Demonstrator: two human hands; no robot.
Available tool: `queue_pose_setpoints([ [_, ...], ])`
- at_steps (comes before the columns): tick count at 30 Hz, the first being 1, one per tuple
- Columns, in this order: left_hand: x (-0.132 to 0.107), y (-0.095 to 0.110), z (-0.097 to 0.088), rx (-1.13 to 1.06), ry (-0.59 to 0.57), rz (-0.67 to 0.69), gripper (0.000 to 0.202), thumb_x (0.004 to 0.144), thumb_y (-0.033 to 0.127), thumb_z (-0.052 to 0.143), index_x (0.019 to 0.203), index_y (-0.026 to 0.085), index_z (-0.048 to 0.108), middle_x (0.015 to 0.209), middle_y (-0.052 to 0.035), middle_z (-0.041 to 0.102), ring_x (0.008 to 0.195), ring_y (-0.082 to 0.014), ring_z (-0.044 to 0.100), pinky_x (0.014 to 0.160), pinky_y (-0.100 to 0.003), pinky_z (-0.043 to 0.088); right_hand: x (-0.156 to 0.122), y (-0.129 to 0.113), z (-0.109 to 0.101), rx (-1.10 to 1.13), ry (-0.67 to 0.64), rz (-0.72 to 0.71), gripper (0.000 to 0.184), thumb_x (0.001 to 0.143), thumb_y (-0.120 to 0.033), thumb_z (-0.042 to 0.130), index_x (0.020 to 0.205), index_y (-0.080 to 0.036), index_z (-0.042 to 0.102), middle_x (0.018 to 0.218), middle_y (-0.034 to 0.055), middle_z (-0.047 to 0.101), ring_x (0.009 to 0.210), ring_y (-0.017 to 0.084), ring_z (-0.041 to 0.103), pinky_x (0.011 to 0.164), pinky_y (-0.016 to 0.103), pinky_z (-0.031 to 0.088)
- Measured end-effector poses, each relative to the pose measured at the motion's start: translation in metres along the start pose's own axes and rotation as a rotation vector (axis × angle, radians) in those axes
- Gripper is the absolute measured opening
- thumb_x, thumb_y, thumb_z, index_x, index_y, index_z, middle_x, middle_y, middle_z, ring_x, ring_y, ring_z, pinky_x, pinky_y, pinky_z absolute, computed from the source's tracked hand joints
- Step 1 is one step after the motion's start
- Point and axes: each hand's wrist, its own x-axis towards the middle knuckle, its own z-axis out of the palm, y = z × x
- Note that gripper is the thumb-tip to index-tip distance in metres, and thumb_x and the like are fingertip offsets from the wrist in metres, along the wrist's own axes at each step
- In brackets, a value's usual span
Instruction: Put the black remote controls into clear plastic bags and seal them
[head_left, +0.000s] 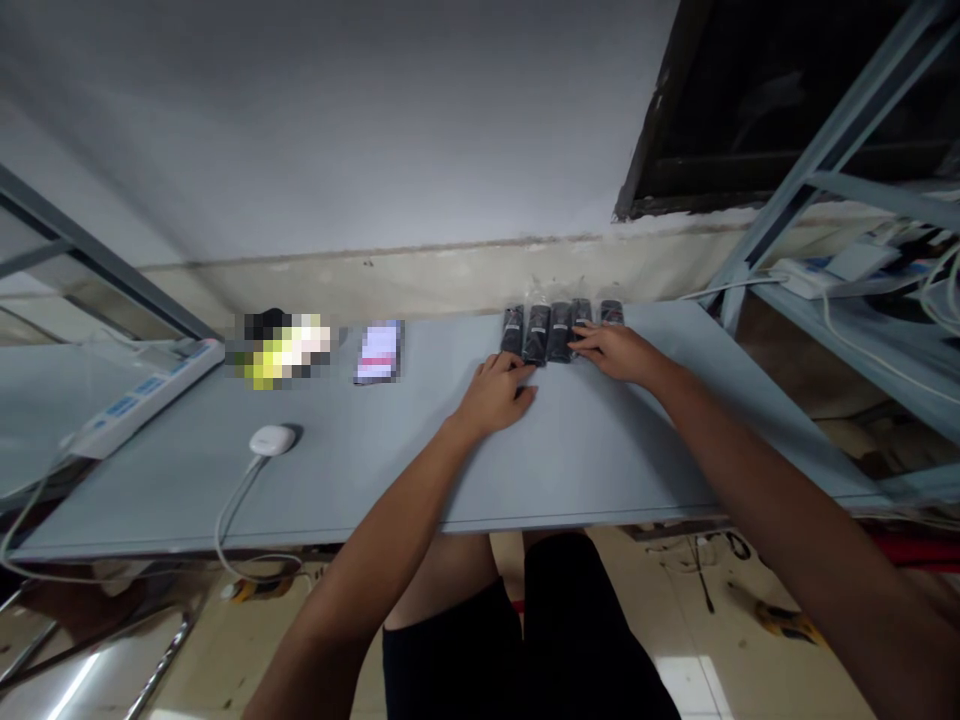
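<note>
Packets, five of them, side by side near the back edge of the grey tabletop, far ends towards the wall. Dark contents, too dim to identify, inside clear plastic sleeves, with loose, crinkled film beyond the far ends. Small pale labels on several, face up, perhaps laid that way for reading. Close spacing among the four on the left, a wider gap before the fifth.

Left hand at the near ends of the two leftmost packets, fingers bent and slightly spread, thumb held away, clasping nothing; seemingly placed as a stop along the row. Right hand at the near end of the fourth packet, partly hiding the fifth, fingertips pointing towards the third; cannot tell pinch from light touch.

Well to the left, smartphone with lit screen, white rounded device with cable, and power strip; likely kept there for elbow room.
</note>
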Motion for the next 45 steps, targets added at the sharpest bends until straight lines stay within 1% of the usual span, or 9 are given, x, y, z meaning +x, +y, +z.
queue_pose_setpoints([
  [7, 0.01, 0.001, -0.001, -0.565, 0.135, -0.116, 0.033, 0.096, 0.033, 0.061, 0.122, 0.018, 0.074, 0.124, -0.0127, 0.07, 0.116, -0.0267, 0.064, 0.107, -0.044, 0.049, -0.008, -0.043, -0.02, 0.215, 0.198, 0.071, 0.031, 0.096, -0.021, 0.062, 0.119, -0.028, 0.082, 0.128, 0.0045, 0.077, 0.124, 0.031, 0.071, 0.111, 0.05, 0.054],
  [11, 0.014, 0.01, -0.004, -1.264, 0.048, -0.331, 0.049, 0.095, 0.056, 0.064, 0.124, 0.017, 0.07, 0.126, -0.0148, 0.071, 0.113, -0.0251, 0.069, 0.096, -0.039, 0.055, -0.012, -0.099, -0.027, 0.282, 0.205, 0.037, 0.031, 0.097, -0.019, 0.06, 0.117, -0.028, 0.083, 0.126, 0.0043, 0.078, 0.123, 0.03, 0.072, 0.11, 0.046, 0.054],
  [14, 0.013, 0.011, -0.008, -1.476, -0.023, -0.419, 0.054, 0.087, 0.063, 0.073, 0.112, 0.015, 0.072, 0.115, -0.0137, 0.074, 0.101, -0.0218, 0.071, 0.088, -0.033, 0.057, -0.013, -0.133, -0.022, 0.339, 0.114, -0.004, 0.031, 0.097, -0.019, 0.06, 0.115, -0.029, 0.083, 0.125, 0.0043, 0.079, 0.119, 0.03, 0.073, 0.109, 0.047, 0.053],
  [18, 0.011, -0.001, -0.013, -1.395, 0.072, -0.581, 0.051, 0.077, 0.04, 0.087, 0.118, 0.015, 0.069, 0.108, -0.0121, 0.075, 0.088, -0.0182, 0.071, 0.075, -0.029, 0.056, -0.008, -0.137, -0.013, 0.639, -0.018, 0.023, 0.024, 0.092, -0.022, 0.07, 0.112, -0.027, 0.082, 0.119, 0.0052, 0.08, 0.118, 0.027, 0.074, 0.108, 0.045, 0.054],
  [21, 0.013, -0.014, -0.016, -1.263, 0.27, -0.588, 0.053, 0.074, 0.026, 0.087, 0.122, 0.015, 0.066, 0.11, -0.0119, 0.074, 0.088, -0.0178, 0.07, 0.076, -0.03, 0.057, -0.002, -0.115, -0.015, 0.906, 0.05, 0.243, 0.018, 0.091, -0.026, 0.072, 0.107, -0.022, 0.079, 0.112, 0.0083, 0.081, 0.104, 0.025, 0.078, 0.091, 0.039, 0.063],
  [25, 0.017, -0.026, -0.02, -1.046, 0.552, -0.471, 0.049, 0.076, 0.035, 0.088, 0.117, 0.018, 0.068, 0.103, -0.0085, 0.072, 0.092, -0.0196, 0.069, 0.076, -0.03, 0.059, -0.003, -0.087, -0.023, 1.151, 0.173, 0.57, 0.022, 0.096, -0.035, 0.069, 0.113, -0.021, 0.068, 0.106, 0.0104, 0.081, 0.071, 0.018, 0.079, 0.057, 0.026, 0.062],
  [29, 0.018, -0.029, -0.028, -1.13, 0.711, -0.364, 0.057, 0.081, 0.055, 0.083, 0.124, 0.019, 0.069, 0.116, -0.0108, 0.071, 0.108, -0.0243, 0.069, 0.085, -0.034, 0.062, -0.014, -0.08, -0.021, 1.31, 0.036, 0.712, 0.033, 0.099, -0.035, 0.066, 0.128, -0.024, 0.054, 0.103, 0.0107, 0.081, 0.071, 0.02, 0.08, 0.055, 0.025, 0.062],
  [38, 0.016, -0.02, -0.035, -1.241, 0.74, -0.28, 0.065, 0.083, 0.067, 0.078, 0.136, 0.029, 0.069, 0.116, -0.0055, 0.073, 0.119, -0.028, 0.068, 0.094, -0.042, 0.064, -0.013, -0.085, 0.0, 1.627, -0.093, 0.62, 0.013, 0.101, -0.033, 0.065, 0.107, -0.023, 0.059, 0.113, 0.0109, 0.08, 0.096, 0.023, 0.081, 0.098, 0.046, 0.063],
  [45, 0.013, -0.011, -0.04, -1.194, 0.651, -0.337, 0.055, 0.087, 0.066, 0.073, 0.122, 0.023, 0.076, 0.121, -0.01, 0.076, 0.122, -0.03, 0.068, 0.088, -0.039, 0.064, -0.018, -0.08, 0.01, 1.642, -0.186, 0.611, 0.009, 0.101, -0.025, 0.066, 0.106, -0.019, 0.069, 0.101, 0.0095, 0.082, 0.085, 0.018, 0.081, 0.091, 0.034, 0.066],
])
